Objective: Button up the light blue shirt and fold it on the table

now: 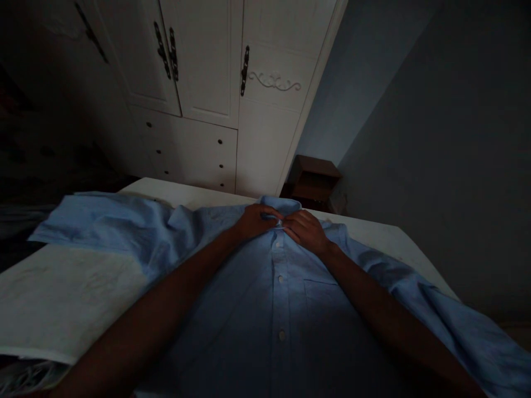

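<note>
A light blue button-up shirt (286,298) lies front-up on a white table (62,298), collar at the far side, sleeves spread left and right. My left hand (256,219) and my right hand (306,229) meet at the collar, fingers pinched on the fabric around the top button. Below them the placket shows three buttons, and a chest pocket sits to the right of it. Both forearms lie over the shirt.
A white wardrobe (215,94) with dark handles and small drawers stands behind the table. A brown wooden stand (313,179) sits in the corner beside it. A grey wall runs along the right. The room is dim.
</note>
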A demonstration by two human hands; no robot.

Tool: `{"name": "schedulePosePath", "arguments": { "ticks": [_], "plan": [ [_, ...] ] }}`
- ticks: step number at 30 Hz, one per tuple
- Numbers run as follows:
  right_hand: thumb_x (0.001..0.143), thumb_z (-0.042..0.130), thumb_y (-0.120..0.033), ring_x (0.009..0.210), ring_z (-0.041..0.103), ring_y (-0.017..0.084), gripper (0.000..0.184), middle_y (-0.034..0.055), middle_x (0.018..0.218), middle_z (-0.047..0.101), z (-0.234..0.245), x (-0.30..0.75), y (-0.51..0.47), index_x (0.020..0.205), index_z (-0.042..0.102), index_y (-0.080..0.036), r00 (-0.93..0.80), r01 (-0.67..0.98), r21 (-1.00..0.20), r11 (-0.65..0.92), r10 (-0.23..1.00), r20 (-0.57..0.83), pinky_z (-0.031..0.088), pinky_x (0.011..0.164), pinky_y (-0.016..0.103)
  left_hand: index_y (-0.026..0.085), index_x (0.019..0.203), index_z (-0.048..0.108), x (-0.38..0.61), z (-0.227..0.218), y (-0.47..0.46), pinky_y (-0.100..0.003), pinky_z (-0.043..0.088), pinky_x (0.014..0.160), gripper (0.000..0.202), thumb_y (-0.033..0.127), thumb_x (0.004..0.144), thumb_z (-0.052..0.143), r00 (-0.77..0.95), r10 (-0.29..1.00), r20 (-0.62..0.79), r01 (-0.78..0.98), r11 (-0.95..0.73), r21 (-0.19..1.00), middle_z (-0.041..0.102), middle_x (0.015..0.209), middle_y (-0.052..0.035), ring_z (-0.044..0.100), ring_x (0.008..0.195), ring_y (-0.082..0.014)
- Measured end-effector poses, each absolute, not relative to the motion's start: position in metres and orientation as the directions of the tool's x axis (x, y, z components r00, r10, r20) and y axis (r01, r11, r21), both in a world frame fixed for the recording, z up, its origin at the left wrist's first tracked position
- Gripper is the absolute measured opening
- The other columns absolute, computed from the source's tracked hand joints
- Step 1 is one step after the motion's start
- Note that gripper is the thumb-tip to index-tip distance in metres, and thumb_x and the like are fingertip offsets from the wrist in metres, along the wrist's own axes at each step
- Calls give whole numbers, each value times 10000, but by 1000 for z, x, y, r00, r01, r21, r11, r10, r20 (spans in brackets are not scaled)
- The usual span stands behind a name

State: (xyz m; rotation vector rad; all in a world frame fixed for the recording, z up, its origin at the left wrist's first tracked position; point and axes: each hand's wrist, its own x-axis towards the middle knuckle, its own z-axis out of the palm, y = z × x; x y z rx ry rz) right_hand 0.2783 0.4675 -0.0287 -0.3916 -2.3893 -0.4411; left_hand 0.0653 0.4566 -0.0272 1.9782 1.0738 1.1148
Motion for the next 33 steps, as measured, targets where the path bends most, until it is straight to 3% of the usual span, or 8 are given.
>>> {"name": "schedulePosePath", "arguments": {
  "ticks": [4,11,20,25,33],
  "plan": [
    [946,551,-186,803,633,191,105,72,905,714,-27,278,466,942,656,-188,-725,349,204,915,126,677,527,733,354,186,848,766,65,-30,457,-292,529,888,168,272,772,643,295,860,416,323,-499,804,766,898,-27,711,861,-174],
    [939,504,-146,831,615,188,145,79,907,679,-28,279,468,1018,616,-194,-746,229,33,973,154,648,553,731,353,205,842,768,64,-29,453,-286,514,897,127,241,751,687,333,845,419,398,-528,750,765,879,-13,704,871,-166],
    [956,529,-175,786,609,184,144,65,871,703,-24,279,464,912,665,-187,-758,357,228,906,138,637,484,714,343,198,815,761,67,-30,453,-290,506,904,90,243,767,699,289,860,421,394,-507,766,761,866,-17,700,860,-167],
    [952,548,-192,819,628,190,123,67,908,718,-25,278,464,940,670,-193,-739,393,228,891,158,655,485,737,345,211,820,760,72,-34,452,-297,513,902,95,272,770,707,188,876,444,390,-481,785,760,892,-15,699,870,-170],
    [927,571,-192,838,648,199,81,64,902,721,-28,277,466,931,651,-194,-702,393,181,902,167,692,512,768,359,215,835,753,71,-31,450,-302,508,904,120,298,788,679,233,877,419,385,-479,789,756,877,-4,697,847,-167]
  ]
}}
